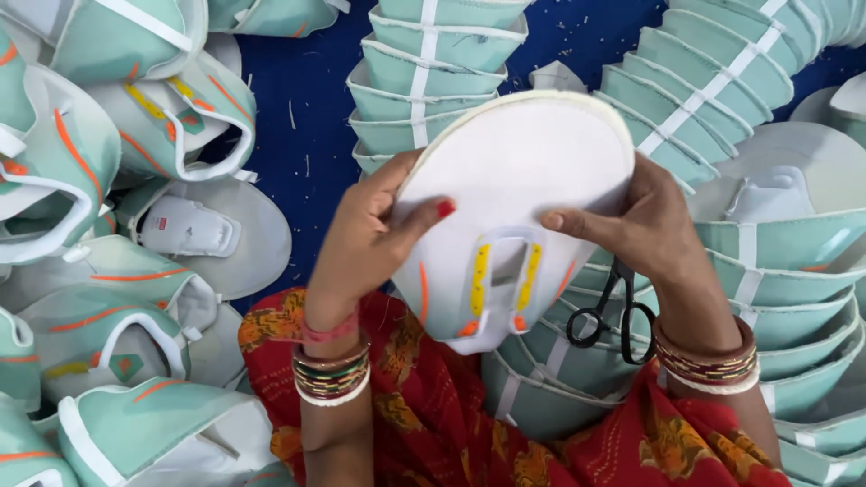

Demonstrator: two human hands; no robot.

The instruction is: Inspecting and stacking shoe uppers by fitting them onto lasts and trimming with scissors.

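Both hands, left hand (365,239) and right hand (645,221), grip a white shoe upper (514,189) by its edges; black scissors (613,311) seemingly hang just below the right grip

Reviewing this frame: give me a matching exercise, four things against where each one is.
Things:
1. shoe upper
2. scissors
3. left hand
4. stacked uppers

Places:
A. hanging from the right hand
B. piled at the top centre, on the blue cloth
C. held between both hands
D. thumb pressed on the white lining

Pairs: 1-C, 2-A, 3-D, 4-B
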